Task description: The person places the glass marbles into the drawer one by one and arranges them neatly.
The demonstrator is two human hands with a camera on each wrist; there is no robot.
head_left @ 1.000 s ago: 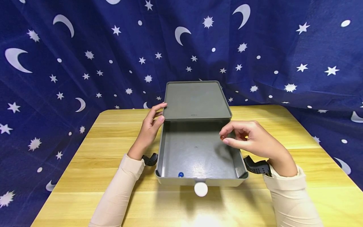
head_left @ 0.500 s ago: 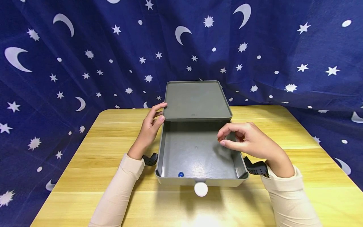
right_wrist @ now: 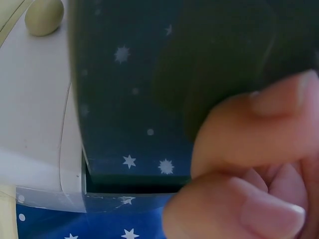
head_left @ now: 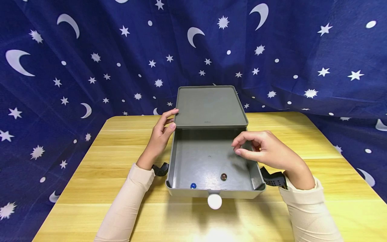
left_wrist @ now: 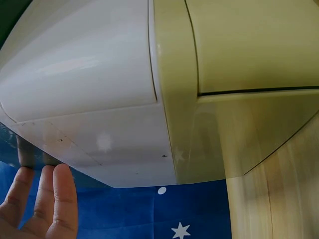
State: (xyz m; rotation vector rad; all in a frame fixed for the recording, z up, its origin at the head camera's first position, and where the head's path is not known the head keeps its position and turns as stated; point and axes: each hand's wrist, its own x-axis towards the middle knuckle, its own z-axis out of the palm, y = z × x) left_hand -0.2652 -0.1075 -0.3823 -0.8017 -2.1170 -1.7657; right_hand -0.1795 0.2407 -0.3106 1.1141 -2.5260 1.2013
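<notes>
A grey drawer (head_left: 199,158) is pulled out of its box, whose flat grey top (head_left: 211,106) lies behind it. Inside the drawer, a blue glass marble (head_left: 193,185) sits by the front wall at left, and a reddish-brown marble (head_left: 223,176) is right of centre. Above the drawer's right side hovers my right hand (head_left: 263,148), thumb and index finger bent towards each other with a small gap and nothing between them. My left hand (head_left: 161,132) rests against the box's left side; in the left wrist view its fairly straight fingers (left_wrist: 64,199) touch the box.
A round white knob (head_left: 214,201) sticks out from the drawer front. Everything stands on a wooden table (head_left: 121,151), with a dark blue star-and-moon curtain (head_left: 136,50) behind it.
The reddish-brown marble has left my right fingertips and now lies in the drawer, nearer its front. My right hand had moved slightly left before that. The left hand stays put.
</notes>
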